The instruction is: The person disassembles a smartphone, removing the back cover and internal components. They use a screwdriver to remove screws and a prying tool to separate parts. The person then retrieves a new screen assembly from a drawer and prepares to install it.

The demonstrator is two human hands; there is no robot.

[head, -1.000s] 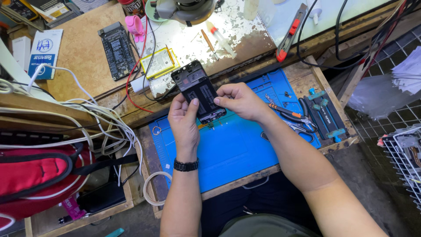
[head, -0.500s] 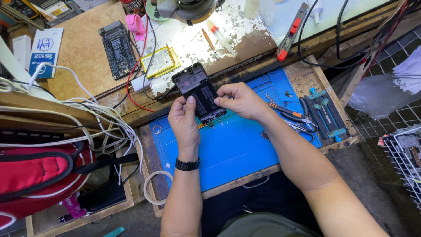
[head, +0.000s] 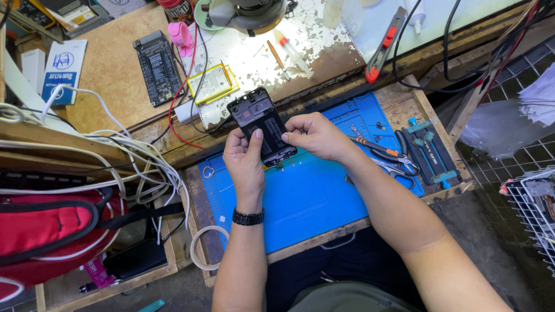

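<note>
I hold an opened black smartphone [head: 257, 120] with its back off, tilted above a blue work mat [head: 312, 202]. My left hand [head: 245, 162] grips its lower left side, thumb pressed on the dark inner surface. My right hand [head: 315, 136] clasps the phone's lower right edge, fingertips touching the inside near the bottom. A black watch is on my left wrist. A yellow-wrapped battery [head: 213, 82] lies on the bench just beyond the phone.
Pliers and tweezers [head: 388, 157] and a blue clamp jig [head: 429, 151] lie right of the mat. A black circuit board [head: 155, 67], pink tool [head: 180, 33], utility knife [head: 383, 47] and cables sit on the bench. White cords and a red bag [head: 52, 231] are at left.
Both hands keep hold of the phone; it has barely shifted and my fingers have only slightly adjusted on it.
</note>
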